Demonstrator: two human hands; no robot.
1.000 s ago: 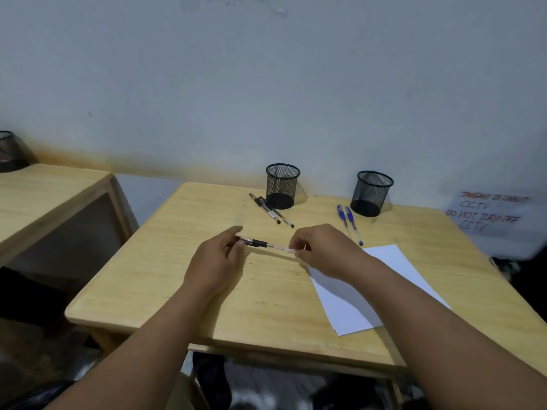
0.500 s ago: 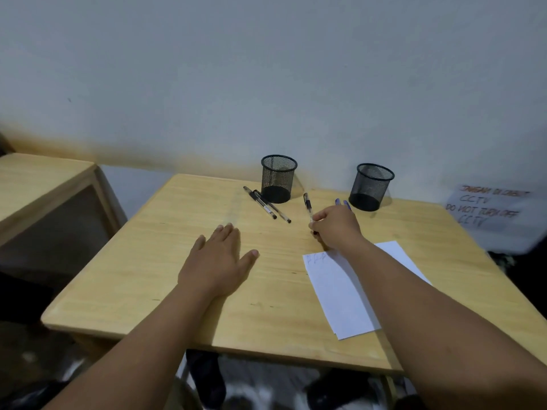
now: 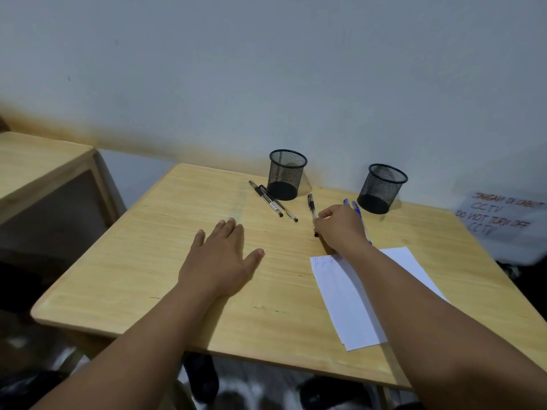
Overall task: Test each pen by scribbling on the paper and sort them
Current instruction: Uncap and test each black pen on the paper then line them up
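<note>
My right hand [image 3: 340, 229] pinches a black capped pen [image 3: 310, 207] that lies on the wooden table [image 3: 165, 261], between the two black mesh cups. My left hand [image 3: 220, 261] rests flat on the table, fingers straight, holding nothing. Two more black pens [image 3: 272, 202] lie side by side in front of the left cup [image 3: 286, 174]. Blue pens [image 3: 355, 209] lie near the right cup [image 3: 381, 187], partly hidden behind my right hand. A white paper [image 3: 349, 303] with small scribbles at its top left corner lies under my right forearm.
A second wooden table [image 3: 35, 164] stands to the left across a gap. A handwritten CCTV notice [image 3: 500, 220] hangs at the right. The wall runs close behind the cups. Dark objects lie on the floor below the table's near edge.
A second ago both hands held the black pen over the table's middle. My left hand let go and lies flat; my right hand carried the pen away to between the cups.
</note>
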